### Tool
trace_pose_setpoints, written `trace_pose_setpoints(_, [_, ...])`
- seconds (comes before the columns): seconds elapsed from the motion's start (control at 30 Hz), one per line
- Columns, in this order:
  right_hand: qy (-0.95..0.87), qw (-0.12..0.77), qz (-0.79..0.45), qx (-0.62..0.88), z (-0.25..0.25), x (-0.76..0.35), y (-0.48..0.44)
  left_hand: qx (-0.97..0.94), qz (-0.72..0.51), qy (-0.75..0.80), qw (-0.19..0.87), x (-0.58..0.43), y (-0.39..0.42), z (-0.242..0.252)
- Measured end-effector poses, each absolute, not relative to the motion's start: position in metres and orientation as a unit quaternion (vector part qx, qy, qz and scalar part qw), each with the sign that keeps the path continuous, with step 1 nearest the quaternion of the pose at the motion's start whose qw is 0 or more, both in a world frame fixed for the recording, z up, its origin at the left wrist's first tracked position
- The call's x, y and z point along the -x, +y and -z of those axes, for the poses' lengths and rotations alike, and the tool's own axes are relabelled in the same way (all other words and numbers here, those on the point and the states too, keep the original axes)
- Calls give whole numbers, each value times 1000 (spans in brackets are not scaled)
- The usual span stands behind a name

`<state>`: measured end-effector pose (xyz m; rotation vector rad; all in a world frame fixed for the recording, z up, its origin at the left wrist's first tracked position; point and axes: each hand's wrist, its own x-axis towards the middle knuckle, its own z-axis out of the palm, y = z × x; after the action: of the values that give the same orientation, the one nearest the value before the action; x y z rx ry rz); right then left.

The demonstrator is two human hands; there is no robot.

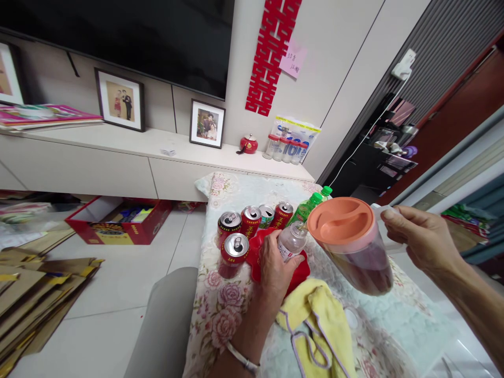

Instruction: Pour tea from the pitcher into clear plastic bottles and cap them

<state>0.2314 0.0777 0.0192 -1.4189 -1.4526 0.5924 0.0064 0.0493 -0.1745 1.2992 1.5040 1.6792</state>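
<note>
My left hand (275, 265) is wrapped round a clear plastic bottle (292, 240) with a white label, its mouth uncapped. Below the bottle lies a red tray (301, 273). In my right hand (417, 231) is the handle of a clear pitcher (350, 244) with an orange lid and dark liquid inside. The pitcher tilts to the left, its lid edge close to the bottle's mouth; whether liquid flows there I cannot make out. Several opened drink cans (234, 254) stand left of my left hand. Behind the bottle are two green bottles (303, 209) with green caps.
A yellow cloth (321, 325) lies crumpled on the flowered tablecloth (228, 310) near me. Behind the table, a long white cabinet (177, 176) bears framed photos, a red pot (249, 144) and several jars (283, 149). On the floor at left are a red box (118, 220) and flattened cardboard (43, 294).
</note>
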Motion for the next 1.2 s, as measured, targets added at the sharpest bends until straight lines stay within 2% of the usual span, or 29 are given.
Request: trace_pose_setpoints(1.2, [-608, 478, -237, 588, -21, -231, 79, -481, -616, 561, 273, -7, 49, 174])
